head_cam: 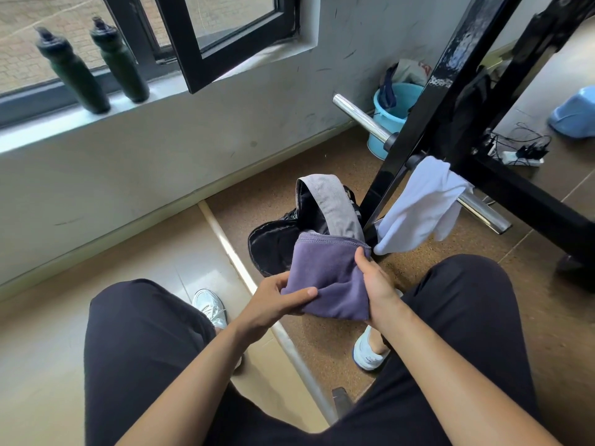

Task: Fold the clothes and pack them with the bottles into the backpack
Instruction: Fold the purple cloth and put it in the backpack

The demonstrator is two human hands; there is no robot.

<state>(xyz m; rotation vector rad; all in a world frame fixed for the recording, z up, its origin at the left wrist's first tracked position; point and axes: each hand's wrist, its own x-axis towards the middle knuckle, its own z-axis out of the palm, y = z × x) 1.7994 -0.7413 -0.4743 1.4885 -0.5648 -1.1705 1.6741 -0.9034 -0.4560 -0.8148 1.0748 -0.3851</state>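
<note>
A folded purple garment [331,278] is held between my knees, just above the floor. My left hand [273,304] grips its lower left corner, thumb on top. My right hand [376,284] holds its right edge, thumb pressed on the cloth. Right behind it an open grey and black backpack [325,204] stands on the floor, its dark inside showing. A white garment [421,207] hangs over a chrome bar to the right. Two dark green bottles [72,72] [119,61] stand upright on the window sill at upper left.
A black metal frame [428,123] with chrome bars [360,115] rises right of the backpack. Behind it sit a blue bucket [391,119] and a power strip with cables [521,154]. An open window sash [225,37] juts over the sill. My white shoes [211,305] rest on the floor.
</note>
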